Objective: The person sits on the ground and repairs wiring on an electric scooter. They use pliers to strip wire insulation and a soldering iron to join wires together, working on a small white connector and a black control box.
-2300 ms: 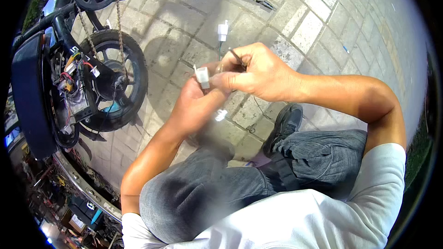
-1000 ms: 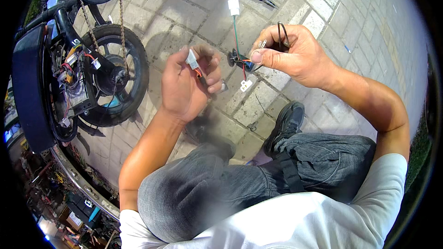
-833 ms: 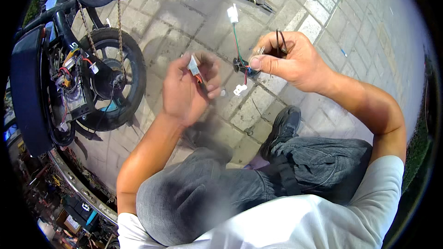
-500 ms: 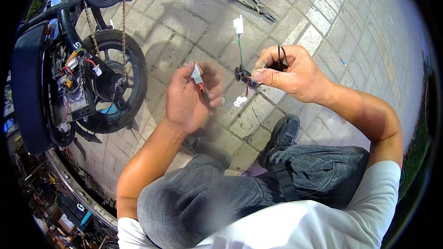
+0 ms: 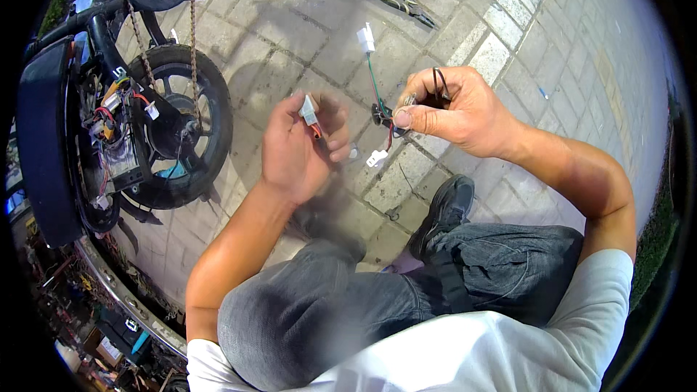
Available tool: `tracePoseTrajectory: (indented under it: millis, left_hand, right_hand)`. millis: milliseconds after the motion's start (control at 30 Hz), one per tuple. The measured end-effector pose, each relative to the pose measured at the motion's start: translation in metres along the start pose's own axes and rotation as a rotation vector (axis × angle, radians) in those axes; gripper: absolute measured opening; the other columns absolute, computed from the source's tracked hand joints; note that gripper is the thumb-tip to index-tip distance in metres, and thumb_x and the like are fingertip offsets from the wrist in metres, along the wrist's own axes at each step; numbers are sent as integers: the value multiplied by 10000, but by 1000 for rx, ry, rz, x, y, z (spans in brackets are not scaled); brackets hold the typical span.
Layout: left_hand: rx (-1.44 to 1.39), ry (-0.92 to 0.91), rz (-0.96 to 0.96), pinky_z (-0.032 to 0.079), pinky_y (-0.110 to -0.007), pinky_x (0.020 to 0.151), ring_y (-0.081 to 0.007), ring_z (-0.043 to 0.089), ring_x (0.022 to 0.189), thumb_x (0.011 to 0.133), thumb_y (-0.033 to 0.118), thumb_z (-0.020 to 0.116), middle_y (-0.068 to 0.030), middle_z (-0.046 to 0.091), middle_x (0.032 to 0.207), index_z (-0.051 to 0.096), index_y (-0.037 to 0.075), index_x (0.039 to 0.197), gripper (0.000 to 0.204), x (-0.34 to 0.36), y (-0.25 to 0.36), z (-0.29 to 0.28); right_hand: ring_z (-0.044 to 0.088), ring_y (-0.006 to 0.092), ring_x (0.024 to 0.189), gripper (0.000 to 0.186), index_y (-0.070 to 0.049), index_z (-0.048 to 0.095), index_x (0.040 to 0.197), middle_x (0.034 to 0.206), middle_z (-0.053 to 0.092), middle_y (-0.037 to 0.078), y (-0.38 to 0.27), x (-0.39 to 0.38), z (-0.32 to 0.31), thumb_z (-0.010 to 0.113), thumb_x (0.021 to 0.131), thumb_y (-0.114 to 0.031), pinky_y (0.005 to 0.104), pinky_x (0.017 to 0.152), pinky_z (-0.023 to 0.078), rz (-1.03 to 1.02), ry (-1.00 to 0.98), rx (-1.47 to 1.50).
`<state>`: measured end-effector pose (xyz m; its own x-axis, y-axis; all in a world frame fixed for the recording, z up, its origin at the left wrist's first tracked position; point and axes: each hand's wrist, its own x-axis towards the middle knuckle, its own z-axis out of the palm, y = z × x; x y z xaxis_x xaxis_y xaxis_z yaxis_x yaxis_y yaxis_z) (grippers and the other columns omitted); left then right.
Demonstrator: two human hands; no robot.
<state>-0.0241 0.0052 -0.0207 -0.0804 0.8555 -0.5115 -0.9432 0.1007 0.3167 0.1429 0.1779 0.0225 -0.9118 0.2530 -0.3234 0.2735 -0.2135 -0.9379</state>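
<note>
Cupped around a white connector (image 5: 307, 110) with red and dark wires, my left hand (image 5: 298, 152) is at the middle of the view. To its right, my right hand (image 5: 457, 112) pinches small metal terminals (image 5: 409, 99), with a dark wire loop (image 5: 438, 81) curving over its fingers. Just beyond that hand is a small black part (image 5: 380, 113), partly hidden, with coloured wires. A green wire leads from there up to a white connector (image 5: 365, 38); a red and black pair runs down to another white connector (image 5: 377, 158).
A two-wheeled vehicle (image 5: 54, 131) with exposed wiring, chain and rear wheel (image 5: 210, 131) stands at my left. Pliers (image 5: 399, 0) lie on the paving ahead. A cluttered heap of tools and parts (image 5: 94, 319) fills the lower left. My bent legs and shoe (image 5: 443, 210) are below my hands.
Since 2.3 seconds ago my hands have moved apart, my left with the white connector, my right with the terminals. In the last second both shifted slightly within the view, keeping their grips.
</note>
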Motion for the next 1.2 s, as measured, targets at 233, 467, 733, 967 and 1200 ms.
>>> tracePoseTrajectory:
  millis: [233, 467, 733, 967, 1200]
  left_hand:
    - [-23, 19, -11, 360, -301, 582, -177, 427, 654, 936, 392, 400, -81, 587, 872, 607, 72, 943, 381, 0, -1, 1]
    - [-15, 0, -6, 367, -302, 588, -173, 420, 671, 945, 400, 399, -83, 530, 907, 591, 61, 963, 390, -2, 1, 1]
    - [-9, -1, 8, 369, -304, 609, -174, 417, 703, 978, 437, 410, -72, 490, 904, 560, 74, 981, 393, -3, 0, -1]
    - [8, 14, 21, 370, -307, 626, -174, 425, 727, 985, 469, 402, -61, 475, 885, 544, 94, 962, 402, -2, -1, 2]
    - [-1, -9, 12, 373, -304, 624, -172, 429, 729, 985, 476, 399, -54, 472, 876, 553, 99, 952, 409, -3, -1, 1]
  right_hand:
    - [521, 48, 710, 135, -4, 657, 861, 781, 620, -3, 1, 2, -2, 713, 846, -126, 212, 629, 418, 14, -3, -40]
    - [537, 52, 731, 139, -1, 655, 878, 792, 625, 0, 4, 7, 1, 713, 845, -123, 213, 655, 437, 15, -23, -26]
    - [531, 42, 721, 140, -1, 655, 877, 787, 624, -6, 2, 9, 3, 714, 845, -124, 207, 639, 431, 26, -36, -39]
    - [523, 40, 705, 137, -4, 655, 871, 781, 623, -6, 1, 10, 5, 710, 846, -127, 205, 620, 419, 33, -50, -47]
    - [514, 39, 694, 131, -5, 655, 868, 771, 619, -7, 2, 11, 6, 707, 847, -123, 206, 610, 410, 34, -56, -64]
